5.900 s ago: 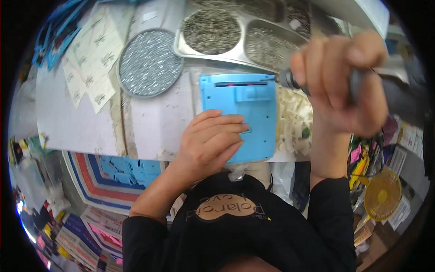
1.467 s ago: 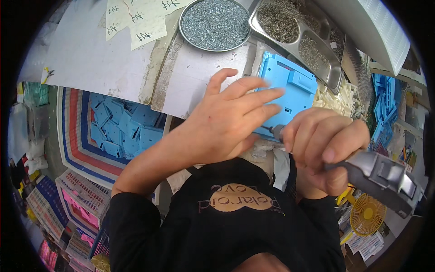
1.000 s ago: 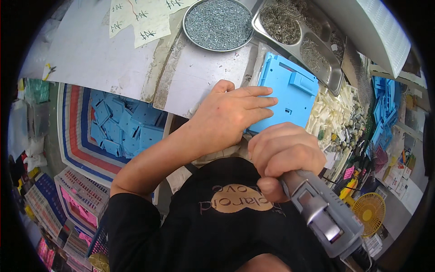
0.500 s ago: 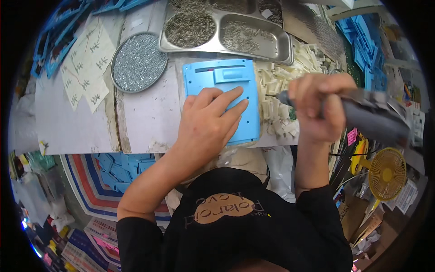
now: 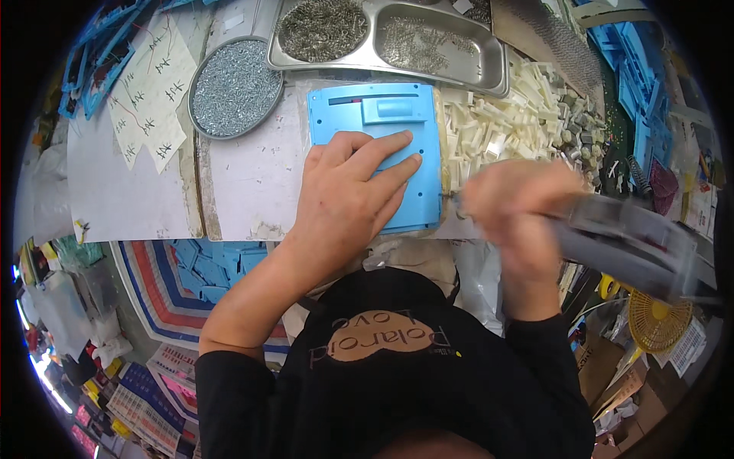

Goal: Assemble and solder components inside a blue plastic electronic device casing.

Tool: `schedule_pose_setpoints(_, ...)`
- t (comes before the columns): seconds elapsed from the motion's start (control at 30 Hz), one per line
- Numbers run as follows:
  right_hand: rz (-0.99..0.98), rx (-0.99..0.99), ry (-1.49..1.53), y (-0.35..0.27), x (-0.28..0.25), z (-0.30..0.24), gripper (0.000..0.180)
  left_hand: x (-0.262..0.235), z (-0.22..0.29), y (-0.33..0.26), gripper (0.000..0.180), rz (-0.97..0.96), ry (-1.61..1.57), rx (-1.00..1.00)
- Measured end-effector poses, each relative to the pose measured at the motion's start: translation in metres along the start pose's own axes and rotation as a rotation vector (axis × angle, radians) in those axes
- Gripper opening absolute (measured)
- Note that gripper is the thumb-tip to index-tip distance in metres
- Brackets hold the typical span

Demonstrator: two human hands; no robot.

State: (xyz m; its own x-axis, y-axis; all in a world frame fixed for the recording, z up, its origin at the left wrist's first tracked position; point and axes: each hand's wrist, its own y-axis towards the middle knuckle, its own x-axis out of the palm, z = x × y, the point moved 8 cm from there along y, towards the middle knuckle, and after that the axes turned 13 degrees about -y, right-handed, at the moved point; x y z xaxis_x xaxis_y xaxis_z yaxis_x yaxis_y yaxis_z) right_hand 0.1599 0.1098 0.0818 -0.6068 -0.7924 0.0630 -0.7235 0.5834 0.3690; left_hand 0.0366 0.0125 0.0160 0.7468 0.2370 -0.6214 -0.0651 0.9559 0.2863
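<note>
A light blue plastic casing [image 5: 427, 174] with small screw holes and a raised block near its far edge lies on the table in front of me. Across its left and middle part my left hand [image 5: 348, 187] lies flat, its fingers spread and holding the casing down. My right hand [image 5: 521, 203], smeared by motion, is wrapped round a dark grey power screwdriver [image 5: 631, 237]. The screwdriver's body stretches off to the right, and its thin tip points left, close to the casing's right edge. I cannot tell whether the tip touches it.
A round dish of small screws [image 5: 235, 88] stands to the left. Beyond the casing is a metal tray [image 5: 493, 69] of springs. White plastic parts [image 5: 497, 122] are heaped at the right. A yellow fan [image 5: 659, 321] stands lower right; blue pieces [image 5: 210, 268] fill a striped bag at left.
My right hand and the screwdriver have come nearer to me and slightly left, toward the casing's right edge. My left hand keeps its place on the casing. The whole view has shifted slightly.
</note>
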Motion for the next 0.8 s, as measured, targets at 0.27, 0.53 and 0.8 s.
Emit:
schedule_pose_setpoints(0.27,0.059,-0.156,-0.018,0.011,0.010,-0.025,0.012,-0.037,-0.014,0.035,0.042,0.172,0.206,0.157)
schedule_pose_setpoints(0.53,0.131,-0.292,-0.062,0.030,-0.036,-0.074,0.018,-0.248,-0.152,-0.281,0.024,1.492,-0.013,-0.455)
schedule_pose_setpoints(0.8,0.082,-0.163,-0.001,0.055,-0.026,-0.026,0.014,-0.029,-0.258,-0.666,0.068,1.385,0.217,-1.885)
